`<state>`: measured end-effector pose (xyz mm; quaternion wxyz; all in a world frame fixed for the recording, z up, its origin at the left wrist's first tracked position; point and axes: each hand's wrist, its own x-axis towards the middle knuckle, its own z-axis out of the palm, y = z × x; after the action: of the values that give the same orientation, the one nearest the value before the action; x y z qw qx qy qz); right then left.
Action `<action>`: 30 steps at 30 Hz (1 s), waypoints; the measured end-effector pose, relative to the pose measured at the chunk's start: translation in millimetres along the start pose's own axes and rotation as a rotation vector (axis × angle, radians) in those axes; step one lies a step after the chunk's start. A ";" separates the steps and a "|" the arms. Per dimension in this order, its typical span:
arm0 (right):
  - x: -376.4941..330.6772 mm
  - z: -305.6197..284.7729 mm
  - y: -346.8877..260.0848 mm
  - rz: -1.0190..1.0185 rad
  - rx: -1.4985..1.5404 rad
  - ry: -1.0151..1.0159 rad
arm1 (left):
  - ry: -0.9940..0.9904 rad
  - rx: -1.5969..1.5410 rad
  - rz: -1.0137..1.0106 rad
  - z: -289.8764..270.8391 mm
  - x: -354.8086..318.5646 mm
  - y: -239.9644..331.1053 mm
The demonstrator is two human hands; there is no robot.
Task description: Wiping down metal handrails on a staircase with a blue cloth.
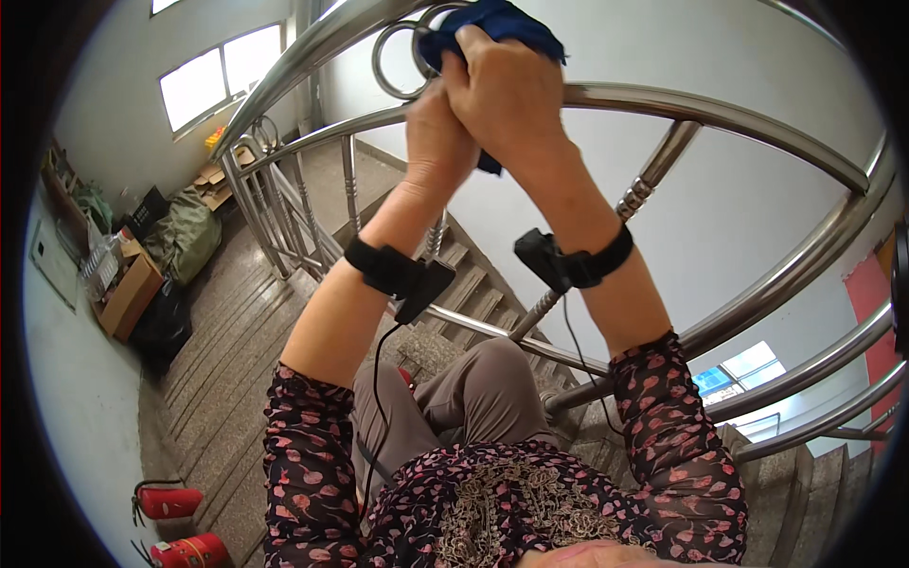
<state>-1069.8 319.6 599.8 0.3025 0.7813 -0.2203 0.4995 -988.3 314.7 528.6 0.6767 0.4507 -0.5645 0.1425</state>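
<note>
The stairs [478, 295] descended beyond and below the person, whose knees were bent at the lower centre. A metal railing [729, 112] curved across the upper view, its thick handrail [301, 64] running off to the upper left. A slanted post [668, 156] met the lower rail to the right of the hands. Along the left wall were a green sack [194, 235], a cardboard box [131, 295] and, lower down, two red fire extinguishers [169, 502].

The dark blue cloth [497, 26] was at the top of the view, bunched against the railing beside the rings. It lay ahead of both hands, at the far reach of the arms. Its visible mass spread left to right, and a corner showed below, between the wrists; the middle was hidden, so its true long axis could not be told. The right hand [511, 87] was nearer, closed over the cloth. The left hand [438, 128] was curled just below and touching it, partly blurred; whether it gripped anything could not be told.

A metal ring [381, 60] bounded the work on the left. To the right, a length of lower rail separated the right hand from the post. Each forearm carried a black strap [606, 260].
</note>
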 end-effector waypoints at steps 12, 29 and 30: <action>-32.7 -15.8 -1.2 -0.086 -0.277 -0.249 | -0.153 0.168 0.231 -27.4 -50.4 -43.8; -87.6 20.8 -7.4 -0.111 0.167 -0.032 | -0.377 -0.170 -0.343 -80.3 -99.1 -69.3; -108.4 31.1 -6.7 -0.048 0.187 -0.014 | -0.387 -0.142 -0.351 -85.5 -101.2 -71.8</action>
<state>-1089.1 307.4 489.1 0.2386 0.8146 -0.1560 0.5051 -916.1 372.8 409.8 0.6003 0.5119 -0.6053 -0.1059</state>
